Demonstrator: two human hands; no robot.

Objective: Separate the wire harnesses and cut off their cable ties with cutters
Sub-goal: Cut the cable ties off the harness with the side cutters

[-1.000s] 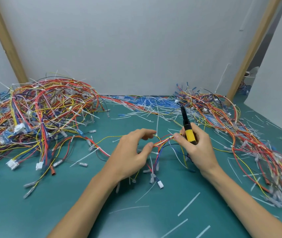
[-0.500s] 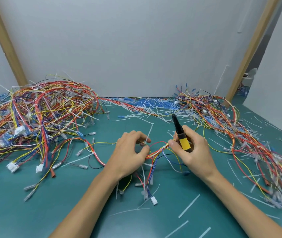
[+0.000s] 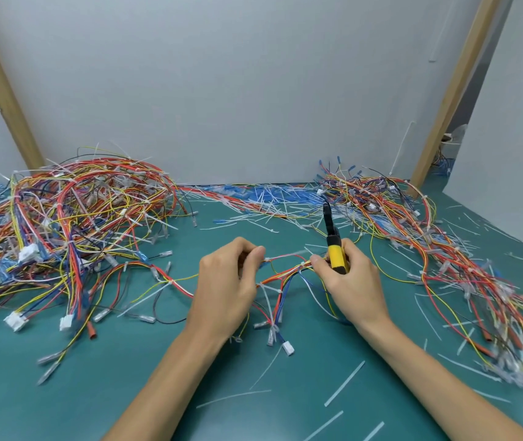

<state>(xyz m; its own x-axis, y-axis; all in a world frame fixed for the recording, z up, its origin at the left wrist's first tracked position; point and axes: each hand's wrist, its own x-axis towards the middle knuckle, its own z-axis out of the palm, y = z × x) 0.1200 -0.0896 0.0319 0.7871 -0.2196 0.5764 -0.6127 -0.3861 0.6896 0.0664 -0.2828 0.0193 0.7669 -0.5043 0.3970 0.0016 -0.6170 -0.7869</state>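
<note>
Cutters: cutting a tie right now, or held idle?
Idle. The cutters point up and away from the right hand, their tip clear of the harness that it and the left hand pinch.

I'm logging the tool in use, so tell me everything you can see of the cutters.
The cutters are small, with a black metal-looking head and a yellow plastic-looking handle. The right hand grips the handle, hiding its lower part. The head points up and away, leaning slightly left, its tip touching nothing. Whether the blades are open cannot be told.
</note>
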